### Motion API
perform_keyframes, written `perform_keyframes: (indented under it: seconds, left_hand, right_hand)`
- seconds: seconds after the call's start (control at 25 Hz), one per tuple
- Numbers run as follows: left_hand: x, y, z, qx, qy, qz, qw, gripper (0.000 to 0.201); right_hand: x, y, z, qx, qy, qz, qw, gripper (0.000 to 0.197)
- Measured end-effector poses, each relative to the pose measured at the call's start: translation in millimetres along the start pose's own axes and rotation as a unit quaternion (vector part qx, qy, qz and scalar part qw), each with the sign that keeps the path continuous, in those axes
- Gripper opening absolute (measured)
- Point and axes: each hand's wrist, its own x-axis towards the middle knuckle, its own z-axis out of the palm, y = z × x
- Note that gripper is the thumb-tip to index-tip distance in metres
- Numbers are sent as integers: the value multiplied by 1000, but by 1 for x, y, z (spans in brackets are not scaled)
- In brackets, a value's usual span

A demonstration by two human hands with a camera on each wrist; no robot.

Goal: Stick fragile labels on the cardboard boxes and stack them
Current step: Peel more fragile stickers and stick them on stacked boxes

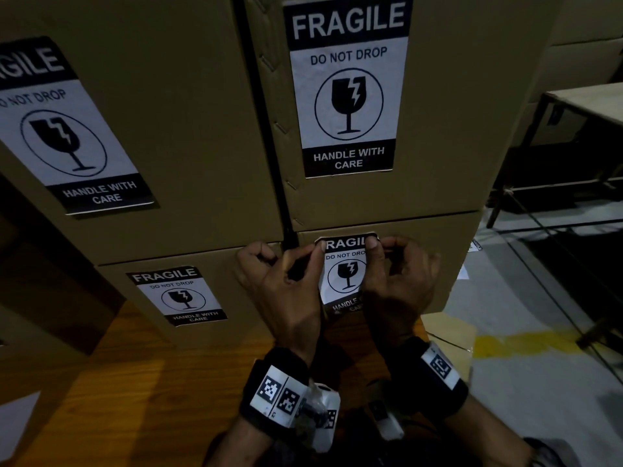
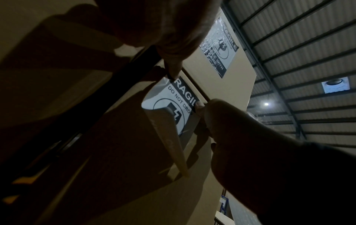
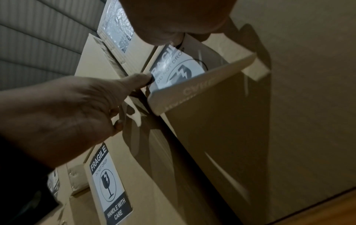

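Grip: left hand [image 1: 290,281] and right hand [image 1: 397,281] pinch label [image 1: 345,274] top corners | label on lower right box [image 1: 421,264] front, bottom curling free | thin, floppy, sticky; hold corners

Four cardboard boxes stand in two stacks side by side on the worktop [image 1: 141,382]. The lower right box [image 1: 421,264] sits under the upper right box [image 1: 455,129]. Both hands hold a fragile label [image 1: 344,274] against its front, left hand [image 1: 290,291] left of right hand [image 1: 397,288].
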Motion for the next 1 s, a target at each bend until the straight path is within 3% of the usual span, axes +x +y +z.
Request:
perform_keyframes:
  seconds: [0.6,1.0]
  left_hand:
    - [-2,-4,-3,-13,-12,-1,1000,21]
    - [-2,-6,0,-12,-15,-16,1000,21]
  right_hand:
    - [-4,7,-6,4,-37,11,999,16]
    - [1,10,-3,-17,-25,-30,999,22]
